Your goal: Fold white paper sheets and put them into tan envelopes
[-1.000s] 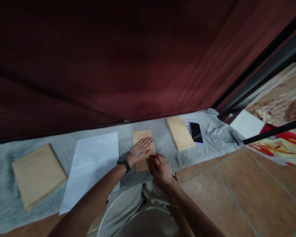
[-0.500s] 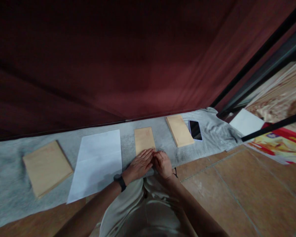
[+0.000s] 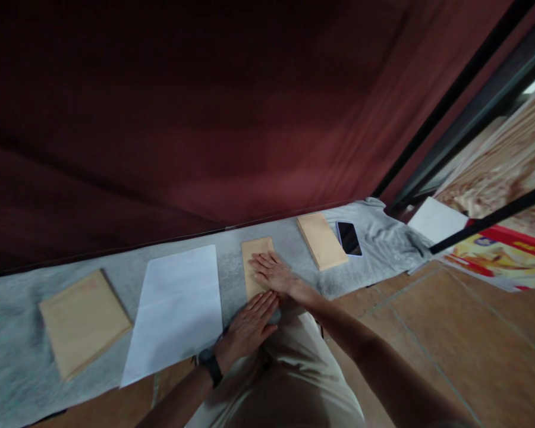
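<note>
A small brown paper envelope (image 3: pixel 251 266) lies on the grey cloth directly in front of me. My right hand (image 3: pixel 274 274) rests flat across its middle and right side, fingers stretched out. At the near edge of the envelope, my left hand (image 3: pixel 249 324) lies with its fingers extended and the fingertips touching the paper. The palms hide the near part of the envelope. To the left of it is a large white sheet of paper (image 3: pixel 178 312) with faint creases. A stack of brown envelopes (image 3: pixel 322 241) sits to the right.
At the far left, a second stack of brown envelopes (image 3: pixel 84 321) lies beside the white sheet. A phone (image 3: pixel 350 239) is at the right end of the grey cloth (image 3: pixel 289 229). A dark red curtain (image 3: pixel 249 148) hangs behind, and a printed box (image 3: pixel 508 255) stands beyond a black frame.
My right hand has moved from the envelope's near edge up onto its middle, and its curled fingers have opened flat. My left hand stays at the near edge.
</note>
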### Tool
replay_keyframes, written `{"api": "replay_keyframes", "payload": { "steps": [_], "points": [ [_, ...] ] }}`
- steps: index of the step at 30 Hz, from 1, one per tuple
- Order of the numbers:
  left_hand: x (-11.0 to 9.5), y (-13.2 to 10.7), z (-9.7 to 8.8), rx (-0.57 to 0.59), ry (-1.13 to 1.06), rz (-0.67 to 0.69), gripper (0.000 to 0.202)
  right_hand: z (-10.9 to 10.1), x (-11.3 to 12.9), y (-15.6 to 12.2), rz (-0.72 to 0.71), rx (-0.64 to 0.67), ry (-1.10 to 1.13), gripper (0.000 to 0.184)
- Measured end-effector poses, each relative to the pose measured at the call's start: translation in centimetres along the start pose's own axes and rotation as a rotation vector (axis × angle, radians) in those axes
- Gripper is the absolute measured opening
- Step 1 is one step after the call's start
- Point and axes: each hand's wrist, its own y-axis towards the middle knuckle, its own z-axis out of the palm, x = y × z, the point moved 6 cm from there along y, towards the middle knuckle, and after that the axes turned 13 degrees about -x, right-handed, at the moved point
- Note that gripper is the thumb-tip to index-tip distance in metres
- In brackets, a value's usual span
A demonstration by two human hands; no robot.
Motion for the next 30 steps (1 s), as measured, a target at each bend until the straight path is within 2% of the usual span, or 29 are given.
{"api": "replay_keyframes", "payload": {
  "steps": [7, 11, 15, 21, 30],
  "points": [
    [0.1, -0.2, 0.6, -0.001, 0.006, 0.002, 0.071, 0.9, -1.5, 4.7, 0.034, -0.004, -0.072, 0.051],
    [0.1, 0.0, 0.6, 0.025, -0.001, -0.037, 0.071, 1.4, -2.0, 5.7, 0.041, 0.002, -0.063, 0.052],
    [0.1, 0.1, 0.4, 0.008, -0.009, -0.010, 0.069, 1.6, -1.0, 4.4, -0.028, 0.088, -0.040, 0.050],
    [0.0, 0.4, -0.2, 0.020, -0.006, -0.014, 0.067, 0.8, 1.4, 1.4, -0.153, 0.144, 0.029, 0.050],
    [0.0, 0.0, 0.0, 0.033, -0.079, -0.087, 0.060, -0.1, 2.9, -1.8, -0.112, 0.233, 0.226, 0.046]
  ]
}}
